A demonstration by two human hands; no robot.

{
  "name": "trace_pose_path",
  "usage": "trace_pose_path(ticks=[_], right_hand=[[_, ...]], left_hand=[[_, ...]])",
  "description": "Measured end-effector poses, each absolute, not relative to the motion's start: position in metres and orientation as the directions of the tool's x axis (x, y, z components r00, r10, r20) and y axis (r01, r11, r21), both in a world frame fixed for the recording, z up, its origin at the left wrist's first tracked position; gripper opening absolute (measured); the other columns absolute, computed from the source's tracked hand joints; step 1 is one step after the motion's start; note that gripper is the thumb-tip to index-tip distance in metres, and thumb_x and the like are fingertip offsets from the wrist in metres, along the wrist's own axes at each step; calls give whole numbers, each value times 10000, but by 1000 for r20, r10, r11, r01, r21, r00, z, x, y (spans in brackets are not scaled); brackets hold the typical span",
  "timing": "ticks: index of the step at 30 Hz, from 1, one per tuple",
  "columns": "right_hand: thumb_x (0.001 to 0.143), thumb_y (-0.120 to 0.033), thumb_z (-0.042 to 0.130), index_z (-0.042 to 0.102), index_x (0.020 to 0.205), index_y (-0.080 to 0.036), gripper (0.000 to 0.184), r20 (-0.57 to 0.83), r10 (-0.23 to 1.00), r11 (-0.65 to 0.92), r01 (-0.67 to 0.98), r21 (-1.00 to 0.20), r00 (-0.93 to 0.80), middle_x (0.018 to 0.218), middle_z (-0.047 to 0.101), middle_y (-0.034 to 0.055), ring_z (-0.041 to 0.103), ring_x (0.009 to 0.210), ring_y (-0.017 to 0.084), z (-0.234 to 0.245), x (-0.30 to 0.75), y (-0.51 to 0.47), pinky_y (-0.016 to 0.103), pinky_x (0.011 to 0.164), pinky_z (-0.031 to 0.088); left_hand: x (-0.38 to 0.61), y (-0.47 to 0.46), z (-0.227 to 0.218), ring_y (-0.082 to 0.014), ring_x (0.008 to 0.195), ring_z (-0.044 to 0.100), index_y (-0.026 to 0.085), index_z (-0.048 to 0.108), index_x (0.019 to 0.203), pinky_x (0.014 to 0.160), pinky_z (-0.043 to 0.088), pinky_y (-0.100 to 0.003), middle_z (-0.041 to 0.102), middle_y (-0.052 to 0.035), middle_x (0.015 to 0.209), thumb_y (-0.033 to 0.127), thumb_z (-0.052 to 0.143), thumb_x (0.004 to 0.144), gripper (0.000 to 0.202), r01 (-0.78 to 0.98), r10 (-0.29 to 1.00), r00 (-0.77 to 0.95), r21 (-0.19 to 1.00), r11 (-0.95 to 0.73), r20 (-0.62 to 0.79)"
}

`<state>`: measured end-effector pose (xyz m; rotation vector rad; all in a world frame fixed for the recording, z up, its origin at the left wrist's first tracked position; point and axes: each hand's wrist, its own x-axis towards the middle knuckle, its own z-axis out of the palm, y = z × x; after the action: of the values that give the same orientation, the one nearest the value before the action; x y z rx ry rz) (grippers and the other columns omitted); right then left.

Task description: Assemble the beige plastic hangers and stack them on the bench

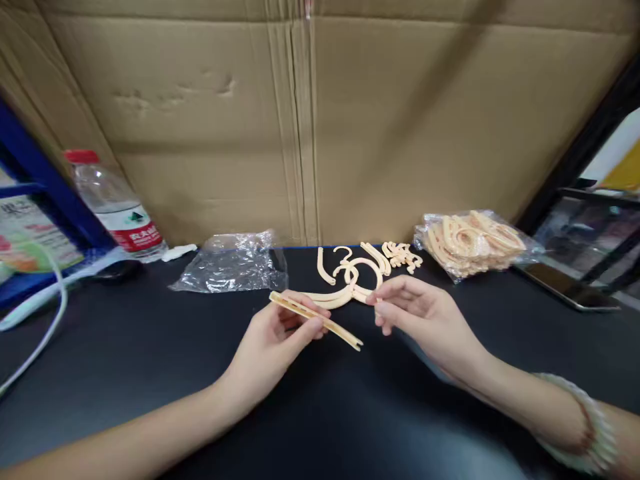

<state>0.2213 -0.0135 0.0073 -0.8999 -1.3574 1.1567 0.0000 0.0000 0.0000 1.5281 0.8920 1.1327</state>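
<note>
- The left hand point(273, 343) grasps a long grooved strip point(295, 306) with its fingers; the right hand point(430, 313) pinches a small piece point(379, 303), partly hidden, near the strip's right end.
- I judge the step is joining these two; the next move calls for aligning them.
- Just beyond the fingers lie curved parts point(346, 293), then a cardboard panel point(400, 120); below the fingers, the surface point(320, 427) gives open room.
</note>
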Motion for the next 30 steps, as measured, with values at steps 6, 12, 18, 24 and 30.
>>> trace_pose_path(ticks=[6,12,18,24,30], right_hand=[[681,-262,796,617,934,-178,321,129,979,102,-167,-981,-159,777,675,28,644,697,162,6,210,-14,283,633,530],[678,-280,801,711,802,-159,195,114,990,94,-213,-972,-83,837,696,51,678,738,165,3,213,-10,274,690,566],[700,-278,792,689,913,-164,263,74,989,48,-199,-979,-128,841,704,53,701,784,202,4,216,-6,241,634,566],[716,-287,769,681,748,-146,169,129,979,115,-96,-989,-155,865,692,72,665,684,154,4,218,-3,180,478,474],[680,-273,791,681,721,-147,173,110,975,86,-128,-988,-193,808,663,38,619,597,112,2,217,-1,188,478,487]], left_hand=[[-2,-6,2,-158,793,669,149,538,908,741,568,-261,662,-33,909,285,652,830,194,-40,961,164,975,-220,224],[-1,-5,3,-158,797,672,164,509,891,747,570,-261,656,-19,895,280,654,827,196,-44,950,167,965,-260,264],[-1,-2,1,-112,763,653,170,510,852,752,555,-221,633,11,879,227,672,804,178,-44,935,193,954,-295,298],[0,-1,0,-117,810,643,168,525,837,759,541,-216,630,1,890,204,672,793,158,-8,919,220,943,-334,327],[1,-3,2,-112,810,620,178,547,804,715,515,-191,631,8,850,186,687,777,142,56,914,225,932,-357,337]])
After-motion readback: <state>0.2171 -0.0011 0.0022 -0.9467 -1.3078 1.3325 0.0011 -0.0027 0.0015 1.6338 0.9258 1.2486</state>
